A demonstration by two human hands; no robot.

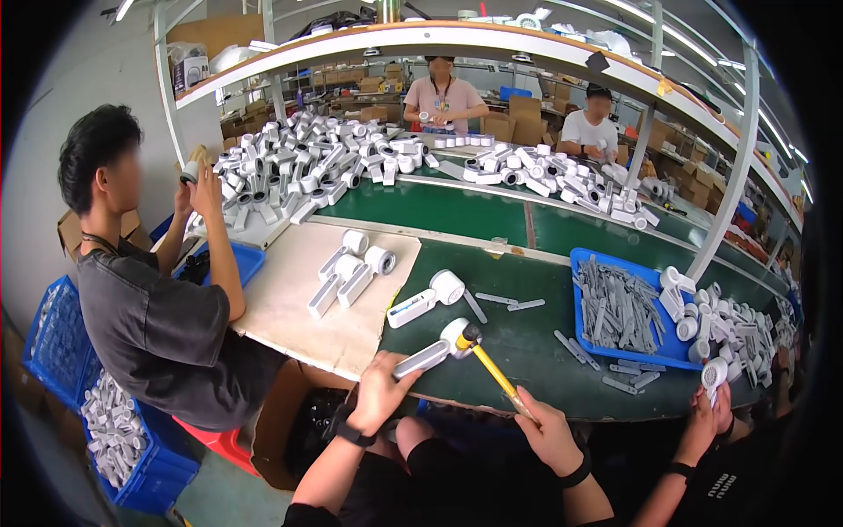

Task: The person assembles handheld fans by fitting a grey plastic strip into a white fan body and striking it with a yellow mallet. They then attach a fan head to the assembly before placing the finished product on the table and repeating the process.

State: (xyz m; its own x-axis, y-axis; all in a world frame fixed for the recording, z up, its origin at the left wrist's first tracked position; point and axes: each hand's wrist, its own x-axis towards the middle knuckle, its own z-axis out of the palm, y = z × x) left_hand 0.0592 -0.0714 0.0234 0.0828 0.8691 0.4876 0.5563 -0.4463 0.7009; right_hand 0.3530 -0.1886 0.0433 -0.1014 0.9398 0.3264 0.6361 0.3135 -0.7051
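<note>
My left hand (383,391) is closed around the handle end of a white handheld fan housing (425,358), held over the green tabletop. My right hand (551,436) grips a hammer (497,371) by its yellow handle. The hammer's black head is at the housing's round end and seems to touch it, partly covering it. Just beyond lies another white fan housing (413,309), its handle uncovered with something blue inside. Several flat grey strips (525,306) lie loose to its right.
Right of my hands stands a blue tray (581,263) full of grey strips, beside a pile of white housings (724,325). Several housings (352,279) rest on beige cardboard (290,299). A co-worker (158,290) sits at left; another person's hands (707,417) work at right. A shelf (421,37) spans overhead.
</note>
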